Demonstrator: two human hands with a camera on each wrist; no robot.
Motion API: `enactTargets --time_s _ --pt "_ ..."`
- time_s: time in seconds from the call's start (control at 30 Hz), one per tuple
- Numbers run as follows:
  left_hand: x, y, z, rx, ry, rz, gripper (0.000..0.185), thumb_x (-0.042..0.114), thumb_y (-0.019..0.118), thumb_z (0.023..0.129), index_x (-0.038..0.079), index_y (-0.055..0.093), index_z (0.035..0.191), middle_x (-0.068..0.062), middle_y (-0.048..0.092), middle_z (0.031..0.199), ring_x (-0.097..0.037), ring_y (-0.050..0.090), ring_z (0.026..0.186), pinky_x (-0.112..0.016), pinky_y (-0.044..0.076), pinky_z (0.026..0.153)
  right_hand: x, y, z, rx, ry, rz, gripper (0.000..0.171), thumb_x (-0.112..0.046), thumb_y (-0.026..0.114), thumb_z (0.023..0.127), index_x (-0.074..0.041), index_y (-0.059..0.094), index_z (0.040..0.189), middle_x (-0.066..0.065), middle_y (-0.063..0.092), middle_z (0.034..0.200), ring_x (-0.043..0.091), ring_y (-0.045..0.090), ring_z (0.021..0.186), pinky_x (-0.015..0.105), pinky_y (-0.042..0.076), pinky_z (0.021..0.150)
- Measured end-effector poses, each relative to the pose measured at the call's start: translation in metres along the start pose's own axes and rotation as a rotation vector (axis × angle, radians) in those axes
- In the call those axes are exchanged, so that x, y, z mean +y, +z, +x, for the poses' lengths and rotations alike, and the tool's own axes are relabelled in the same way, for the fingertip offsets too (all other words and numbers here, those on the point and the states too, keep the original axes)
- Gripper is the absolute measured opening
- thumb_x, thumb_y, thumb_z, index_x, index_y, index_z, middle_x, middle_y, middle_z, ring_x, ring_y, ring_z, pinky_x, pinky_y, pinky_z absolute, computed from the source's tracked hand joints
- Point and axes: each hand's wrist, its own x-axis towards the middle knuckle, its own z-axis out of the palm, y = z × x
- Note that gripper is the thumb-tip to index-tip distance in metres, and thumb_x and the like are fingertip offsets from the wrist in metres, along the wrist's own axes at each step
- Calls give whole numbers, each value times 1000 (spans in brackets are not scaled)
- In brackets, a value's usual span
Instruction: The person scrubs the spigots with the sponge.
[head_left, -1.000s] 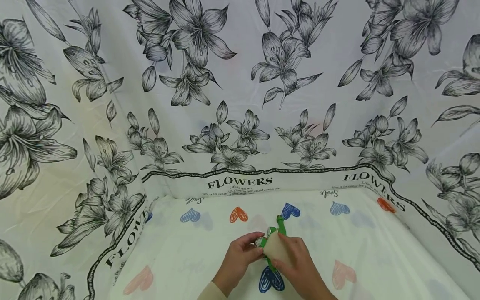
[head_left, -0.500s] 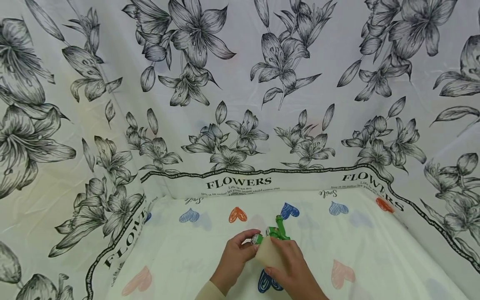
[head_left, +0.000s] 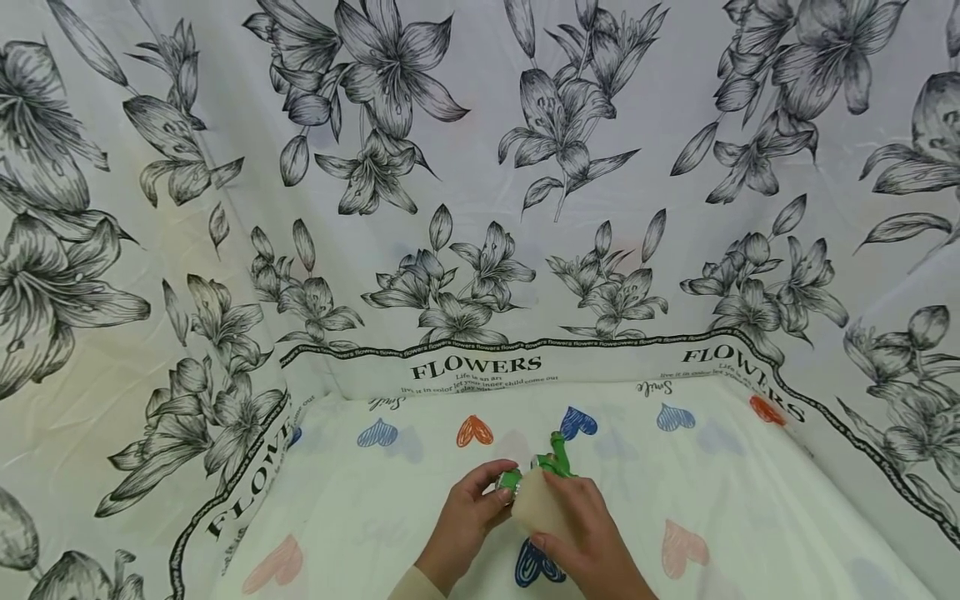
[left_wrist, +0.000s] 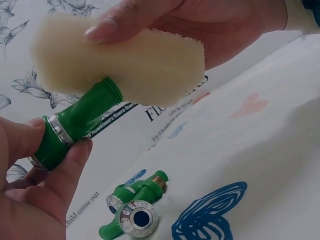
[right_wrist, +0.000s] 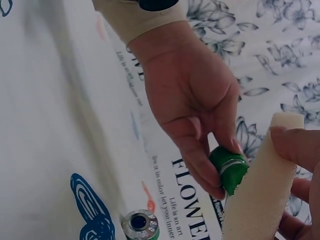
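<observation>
A green threaded fitting is being pinched at its ringed end by the fingers of the left hand, just above the bench. A cream sponge is being gripped by the right hand and pressed against the threaded tip. Wiping seems to be under way; how much is left cannot be told. Farther off, a second green fitting is lying on the heart-printed cloth, untouched. No containers are being shown.
</observation>
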Motion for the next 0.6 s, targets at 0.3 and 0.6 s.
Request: enactTargets --time_s 0.3,0.6 --pt "0 -2 -3 -45 -13 -114 36 1 64 109 -2 61 145 -23 60 142 -33 68 124 -44 58 104 4 -6 4 107 -23 -29 68 -28 89 95 -20 60 156 -1 54 135 24 56 111 34 59 88" --pt "2 -2 -10 -124 1 -169 40 5 61 112 -8 54 149 -24 60 142 -37 67 126 -45 56 104 15 -20 11 208 11 -129 73 -31 88 96 -17 55 159 9 53 136 28 55 110 46 58 84"
